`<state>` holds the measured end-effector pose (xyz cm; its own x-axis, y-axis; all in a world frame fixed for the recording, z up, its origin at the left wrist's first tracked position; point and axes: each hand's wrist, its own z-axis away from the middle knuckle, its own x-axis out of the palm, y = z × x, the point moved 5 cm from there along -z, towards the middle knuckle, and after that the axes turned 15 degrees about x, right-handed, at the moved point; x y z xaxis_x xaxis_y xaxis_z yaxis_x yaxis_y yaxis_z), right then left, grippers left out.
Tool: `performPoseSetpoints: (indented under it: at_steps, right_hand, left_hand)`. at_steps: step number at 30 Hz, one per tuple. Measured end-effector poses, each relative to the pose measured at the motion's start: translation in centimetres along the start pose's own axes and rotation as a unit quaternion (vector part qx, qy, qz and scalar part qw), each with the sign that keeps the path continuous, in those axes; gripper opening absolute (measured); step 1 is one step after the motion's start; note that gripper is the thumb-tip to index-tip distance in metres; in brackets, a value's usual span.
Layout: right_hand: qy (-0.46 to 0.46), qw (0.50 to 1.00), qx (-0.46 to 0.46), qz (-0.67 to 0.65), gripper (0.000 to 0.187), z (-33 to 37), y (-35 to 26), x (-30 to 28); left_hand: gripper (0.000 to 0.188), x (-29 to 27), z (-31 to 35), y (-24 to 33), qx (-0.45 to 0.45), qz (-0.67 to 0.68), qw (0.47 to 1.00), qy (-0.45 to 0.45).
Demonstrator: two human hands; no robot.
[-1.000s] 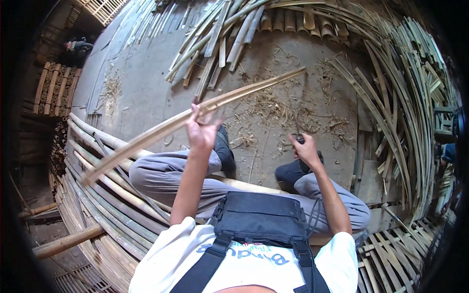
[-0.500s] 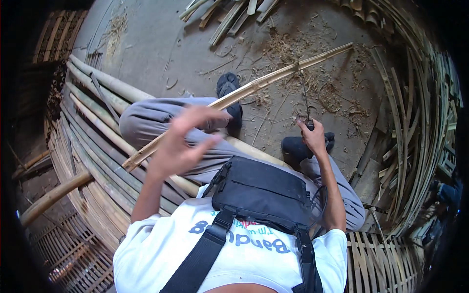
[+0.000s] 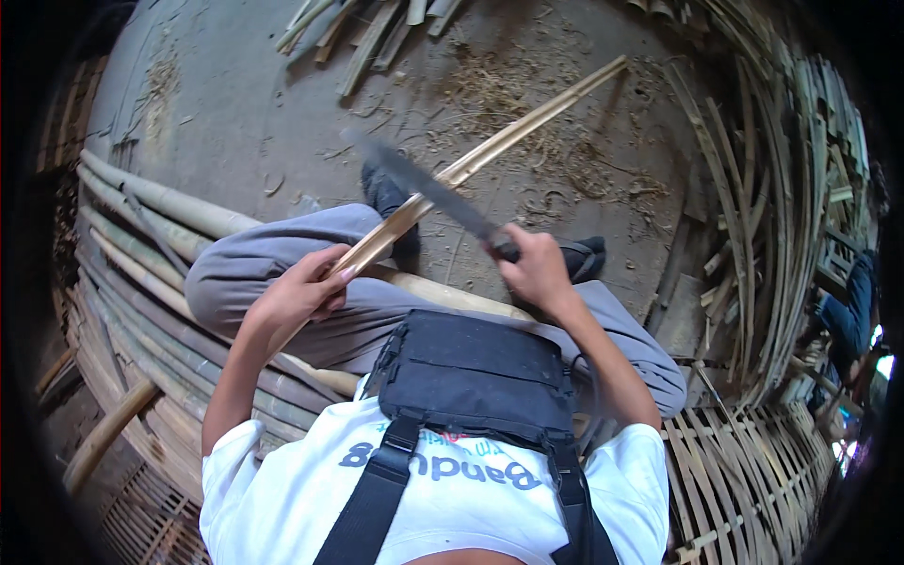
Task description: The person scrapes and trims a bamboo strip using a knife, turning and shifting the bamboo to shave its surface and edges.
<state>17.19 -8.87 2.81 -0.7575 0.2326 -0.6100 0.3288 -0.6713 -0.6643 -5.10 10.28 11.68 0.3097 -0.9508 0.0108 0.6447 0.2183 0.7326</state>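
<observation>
A long split bamboo strip (image 3: 523, 130) slants from my lap up to the far right, its pale hollow side showing. My left hand (image 3: 306, 285) is closed around it near its lower end, over my left knee. My right hand (image 3: 535, 266) grips the dark handle of a machete (image 3: 452, 204). Its blade, blurred by motion, points up and left and crosses over the strip around the middle. Whether the blade touches the strip I cannot tell.
Bamboo poles (image 3: 169, 208) lie at my left, one passing under my legs. Split bamboo pieces (image 3: 370, 47) lie on the floor ahead among shavings (image 3: 480, 83). Long strips (image 3: 749, 217) are heaped at the right, near a slatted bamboo panel (image 3: 730, 480). A black bag (image 3: 480, 372) hangs at my front.
My left hand, open and blurred above the strip before, now grips it. My right hand has moved left, and the machete has swung from upright to slanting leftward across the strip.
</observation>
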Motion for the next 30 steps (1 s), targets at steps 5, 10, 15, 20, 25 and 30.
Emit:
performPoseSetpoints:
  at_steps: [5,10,15,20,25,30]
  right_hand:
    - [0.009,0.992,0.032,0.123,0.025,-1.9,2.2,-0.4]
    - [0.055,0.978,0.196,0.037,0.02,-5.6,9.8,-5.4]
    - [0.005,0.999,0.046,0.014,0.022,-2.9,4.1,-3.7]
    - [0.031,0.988,0.147,0.035,0.024,-6.6,9.9,-5.7]
    - [0.073,0.973,0.2,0.089,0.027,-9.8,12.8,-7.8]
    - [0.076,0.986,0.124,0.079,0.025,-9.6,12.0,-6.2]
  left_hand:
    - [0.021,1.4,1.7,1.4,-0.044,-0.037,0.996,0.069]
    - [0.023,1.4,1.6,0.2,-0.037,-0.066,0.994,0.078]
    - [0.023,0.6,1.7,0.0,-0.018,0.014,0.996,0.086]
    - [0.015,-0.2,4.0,-1.4,0.108,-0.273,0.953,0.07]
    - [0.025,-1.7,6.6,-1.2,-0.024,-0.206,0.976,0.065]
    - [0.025,-5.5,9.0,0.5,-0.12,-0.164,0.976,0.073]
